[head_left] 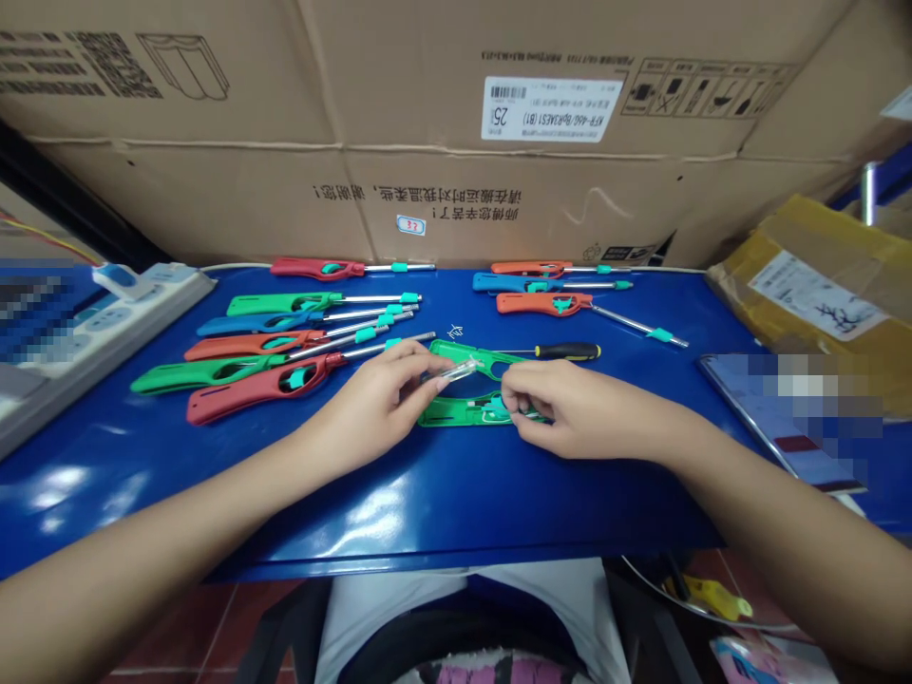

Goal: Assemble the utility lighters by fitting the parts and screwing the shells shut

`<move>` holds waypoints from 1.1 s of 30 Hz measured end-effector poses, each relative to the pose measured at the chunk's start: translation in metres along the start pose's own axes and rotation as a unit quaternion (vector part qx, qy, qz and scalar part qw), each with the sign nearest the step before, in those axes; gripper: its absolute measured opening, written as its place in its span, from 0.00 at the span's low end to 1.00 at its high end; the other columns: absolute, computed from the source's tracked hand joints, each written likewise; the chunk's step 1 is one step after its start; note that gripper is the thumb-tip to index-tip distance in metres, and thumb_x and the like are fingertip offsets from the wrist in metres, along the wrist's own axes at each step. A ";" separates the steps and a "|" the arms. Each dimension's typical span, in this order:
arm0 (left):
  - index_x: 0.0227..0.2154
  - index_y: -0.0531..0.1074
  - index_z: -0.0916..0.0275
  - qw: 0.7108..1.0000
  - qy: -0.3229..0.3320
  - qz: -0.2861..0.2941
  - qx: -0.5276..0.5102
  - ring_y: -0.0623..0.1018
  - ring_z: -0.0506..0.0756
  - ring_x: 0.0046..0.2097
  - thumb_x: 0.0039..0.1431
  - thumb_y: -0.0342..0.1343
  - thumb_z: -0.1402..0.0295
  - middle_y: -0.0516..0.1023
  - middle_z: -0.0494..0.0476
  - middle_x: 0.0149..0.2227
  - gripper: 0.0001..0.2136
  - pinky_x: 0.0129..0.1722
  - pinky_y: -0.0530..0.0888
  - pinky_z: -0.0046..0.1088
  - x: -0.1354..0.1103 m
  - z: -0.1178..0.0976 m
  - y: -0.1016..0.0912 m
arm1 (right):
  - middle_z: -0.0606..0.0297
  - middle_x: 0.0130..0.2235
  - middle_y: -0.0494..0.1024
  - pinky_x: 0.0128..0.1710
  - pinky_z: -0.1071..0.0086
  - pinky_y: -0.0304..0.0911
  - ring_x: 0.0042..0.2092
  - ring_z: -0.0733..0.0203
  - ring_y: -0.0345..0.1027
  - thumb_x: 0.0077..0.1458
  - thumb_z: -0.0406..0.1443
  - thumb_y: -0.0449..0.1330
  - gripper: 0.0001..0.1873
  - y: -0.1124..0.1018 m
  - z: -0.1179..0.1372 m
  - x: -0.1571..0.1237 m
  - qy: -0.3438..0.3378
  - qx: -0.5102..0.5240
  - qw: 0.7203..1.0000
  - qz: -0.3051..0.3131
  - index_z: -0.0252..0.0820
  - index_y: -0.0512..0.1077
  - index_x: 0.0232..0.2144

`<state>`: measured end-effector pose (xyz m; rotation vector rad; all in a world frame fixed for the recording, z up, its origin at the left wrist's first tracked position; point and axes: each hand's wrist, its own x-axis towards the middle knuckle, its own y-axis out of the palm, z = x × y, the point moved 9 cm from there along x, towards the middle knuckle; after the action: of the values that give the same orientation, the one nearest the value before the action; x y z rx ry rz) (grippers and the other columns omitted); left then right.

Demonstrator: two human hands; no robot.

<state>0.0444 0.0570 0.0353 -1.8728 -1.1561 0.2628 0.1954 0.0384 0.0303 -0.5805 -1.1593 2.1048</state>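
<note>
My left hand (385,394) pinches a small clear lighter fuel tank (461,370) between thumb and fingers, just above an opened green lighter. One green casing half (447,348) lies behind the tank. Nearer to me is the other green casing half (447,412), with turquoise and pale inner parts (493,407) in it. At its right end my right hand (560,407) is closed, fingertips curled down over the casing; whatever they grip is hidden. Behind my right hand lies a black and yellow screwdriver (566,351). Several tiny screws (454,332) are scattered behind the casing.
Several assembled long lighters (263,385) lie to the left. At the back right are an orange lighter (541,303), a blue lighter (505,282) and another orange one. A power strip (106,328), a cardboard box (427,114), a taped parcel (805,275) and a phone (769,408) surround the blue table (370,513).
</note>
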 end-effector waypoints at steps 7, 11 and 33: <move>0.44 0.71 0.61 0.995 -0.025 0.023 -0.089 0.78 0.52 0.38 0.69 0.54 0.62 0.79 0.54 0.40 0.08 0.38 0.76 0.29 -0.008 -0.003 0.003 | 0.73 0.23 0.63 0.30 0.70 0.54 0.26 0.67 0.57 0.57 0.32 0.59 0.05 -0.001 -0.002 0.002 0.038 0.043 0.993 -0.107 0.42 0.68 0.28; 0.46 0.69 0.62 0.981 -0.049 0.006 -0.187 0.77 0.52 0.38 0.69 0.53 0.63 0.76 0.54 0.38 0.09 0.38 0.76 0.29 -0.007 0.008 0.004 | 0.79 0.19 0.59 0.25 0.72 0.51 0.21 0.70 0.52 0.56 0.32 0.60 0.01 0.008 -0.016 0.008 0.062 0.172 0.974 -0.137 0.42 0.70 0.32; 0.52 0.80 0.60 0.950 -0.139 0.045 -0.275 0.77 0.49 0.33 0.67 0.58 0.62 0.84 0.54 0.39 0.15 0.35 0.76 0.23 -0.014 0.015 0.024 | 0.77 0.18 0.59 0.19 0.73 0.45 0.20 0.70 0.49 0.60 0.41 0.61 0.09 0.013 -0.044 0.002 0.130 0.292 0.936 -0.149 0.40 0.73 0.36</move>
<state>0.0425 0.0508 0.0045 -2.4385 -1.4424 0.2813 0.2187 0.0595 -0.0031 -0.3553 -0.4021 1.9044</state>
